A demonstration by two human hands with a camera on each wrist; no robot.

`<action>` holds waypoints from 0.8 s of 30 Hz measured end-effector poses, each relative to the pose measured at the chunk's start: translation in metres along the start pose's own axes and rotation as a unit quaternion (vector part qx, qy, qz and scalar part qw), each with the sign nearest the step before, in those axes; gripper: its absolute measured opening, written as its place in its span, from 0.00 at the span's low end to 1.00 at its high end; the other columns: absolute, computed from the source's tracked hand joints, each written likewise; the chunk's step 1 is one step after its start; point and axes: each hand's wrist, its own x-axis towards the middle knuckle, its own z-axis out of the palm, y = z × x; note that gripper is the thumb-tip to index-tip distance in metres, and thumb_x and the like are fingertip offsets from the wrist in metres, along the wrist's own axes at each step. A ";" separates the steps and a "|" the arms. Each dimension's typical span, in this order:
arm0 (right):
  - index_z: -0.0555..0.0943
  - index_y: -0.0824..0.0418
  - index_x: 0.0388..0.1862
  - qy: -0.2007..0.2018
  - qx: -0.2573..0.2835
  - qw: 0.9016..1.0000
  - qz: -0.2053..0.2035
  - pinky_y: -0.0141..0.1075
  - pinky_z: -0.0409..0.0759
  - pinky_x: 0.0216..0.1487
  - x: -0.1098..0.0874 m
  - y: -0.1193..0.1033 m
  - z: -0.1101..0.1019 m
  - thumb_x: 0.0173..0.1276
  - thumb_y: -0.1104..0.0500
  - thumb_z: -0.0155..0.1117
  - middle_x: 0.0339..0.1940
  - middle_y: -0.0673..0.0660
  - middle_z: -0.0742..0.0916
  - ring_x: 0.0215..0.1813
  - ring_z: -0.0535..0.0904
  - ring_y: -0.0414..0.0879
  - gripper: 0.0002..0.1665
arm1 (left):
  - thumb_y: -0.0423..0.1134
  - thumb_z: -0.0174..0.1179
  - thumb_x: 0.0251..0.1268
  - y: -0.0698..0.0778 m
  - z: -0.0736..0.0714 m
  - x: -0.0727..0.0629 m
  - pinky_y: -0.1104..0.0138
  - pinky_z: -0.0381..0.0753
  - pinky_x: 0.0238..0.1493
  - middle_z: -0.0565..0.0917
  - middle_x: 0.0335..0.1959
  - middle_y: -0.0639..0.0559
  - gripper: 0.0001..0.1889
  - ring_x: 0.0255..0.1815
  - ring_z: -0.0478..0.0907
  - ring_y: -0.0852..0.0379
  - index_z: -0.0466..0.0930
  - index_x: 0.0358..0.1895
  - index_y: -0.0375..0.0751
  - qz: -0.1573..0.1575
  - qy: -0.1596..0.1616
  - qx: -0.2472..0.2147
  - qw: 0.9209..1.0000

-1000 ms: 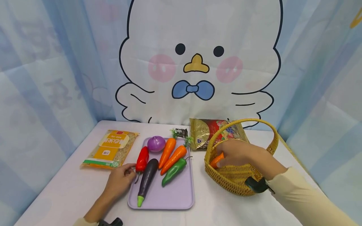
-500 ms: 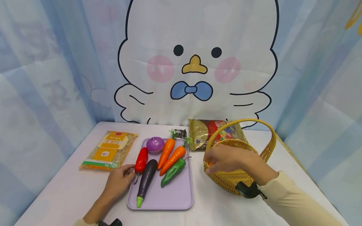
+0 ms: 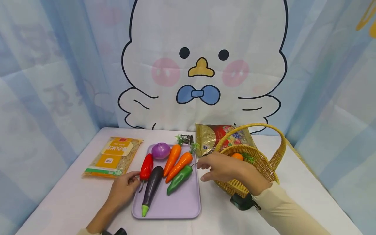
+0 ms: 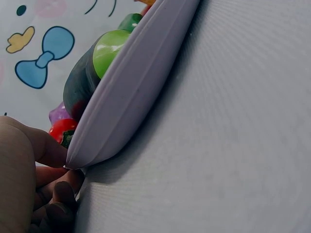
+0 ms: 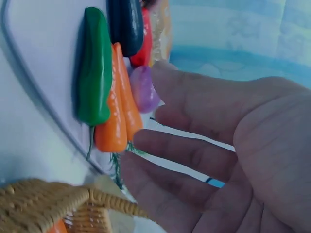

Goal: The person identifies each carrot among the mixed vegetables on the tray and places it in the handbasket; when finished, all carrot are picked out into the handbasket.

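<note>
My left hand (image 3: 124,187) is at the left rim of the lilac tray (image 3: 173,210), pinching it between thumb and fingers. On the tray lie a red chili pepper (image 3: 147,166), an eggplant (image 3: 152,189), a purple onion (image 3: 161,150), two carrots (image 3: 180,167) and a green pepper (image 3: 180,180). My right hand (image 3: 223,168) hovers between the tray and the wicker basket (image 3: 265,166), partly covering the basket. Its fingers are spread and hold nothing in the right wrist view. Inside the basket a carrot (image 3: 237,156) with green leaves shows; its lower part is hidden.
A yellow bag of grain (image 3: 113,156) lies left of the tray. Behind the basket rests a gold and red packet (image 3: 207,138). A small black packet (image 3: 186,139) sits at the tray's far edge. A printed curtain (image 3: 201,114) hangs behind the table.
My right hand has let go of the carrot inside the basket and moved left out of it, toward the tray. The left hand stays at the tray's rim.
</note>
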 end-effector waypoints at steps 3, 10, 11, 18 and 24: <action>0.83 0.53 0.58 0.014 -0.002 1.000 -0.010 0.45 0.80 0.58 0.007 -0.001 0.002 0.67 0.55 0.72 0.56 0.49 0.85 0.57 0.81 0.49 0.21 | 0.35 0.59 0.63 0.001 -0.001 0.002 0.69 0.70 0.28 0.79 0.31 0.50 0.21 0.29 0.72 0.55 0.83 0.59 0.36 0.007 0.007 0.003 1.000; 0.81 0.56 0.60 0.055 0.018 0.998 -0.026 0.49 0.75 0.65 0.024 0.004 0.014 0.68 0.56 0.71 0.57 0.51 0.84 0.63 0.77 0.51 0.22 | 0.34 0.60 0.61 0.001 0.000 0.000 0.69 0.70 0.27 0.79 0.30 0.51 0.21 0.29 0.72 0.55 0.82 0.59 0.34 -0.003 0.000 0.000 1.000; 0.81 0.57 0.61 0.062 0.020 0.998 -0.025 0.49 0.74 0.66 0.026 0.004 0.015 0.68 0.57 0.71 0.58 0.52 0.84 0.64 0.76 0.52 0.23 | 0.34 0.60 0.62 0.000 0.000 -0.001 0.69 0.69 0.27 0.79 0.30 0.51 0.21 0.29 0.72 0.55 0.82 0.59 0.34 -0.005 0.001 0.001 1.000; 0.79 0.59 0.65 0.099 0.007 0.995 -0.026 0.50 0.73 0.68 0.047 -0.004 0.025 0.69 0.57 0.69 0.63 0.56 0.82 0.66 0.76 0.53 0.26 | 0.34 0.59 0.62 0.000 -0.001 -0.001 0.69 0.69 0.27 0.79 0.30 0.51 0.21 0.29 0.72 0.55 0.82 0.59 0.34 -0.002 0.004 0.006 1.000; 0.78 0.62 0.64 0.121 -0.034 0.991 -0.045 0.48 0.73 0.68 0.065 -0.003 0.032 0.71 0.61 0.64 0.62 0.58 0.83 0.64 0.77 0.53 0.23 | 0.34 0.59 0.62 0.000 0.000 -0.001 0.69 0.69 0.27 0.79 0.30 0.51 0.21 0.29 0.72 0.55 0.82 0.59 0.34 -0.002 -0.001 0.002 1.000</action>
